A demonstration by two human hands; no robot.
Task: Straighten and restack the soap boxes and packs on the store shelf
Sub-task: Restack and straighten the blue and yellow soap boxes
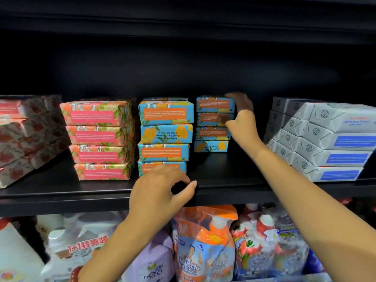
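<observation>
While the right hand (241, 117) grips the top of the rear blue stack (211, 137) right of centre, the left hand (160, 188) hovers lower down — loosely curled, empty.

I record blue soap boxes (165, 112) with orange panels, pink floral boxes (95, 115), white packs (325, 139) labelled blue, black shelf (61, 192).

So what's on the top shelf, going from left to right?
red packs → pink stack → front blue stack → back blue stack → white packs
</observation>
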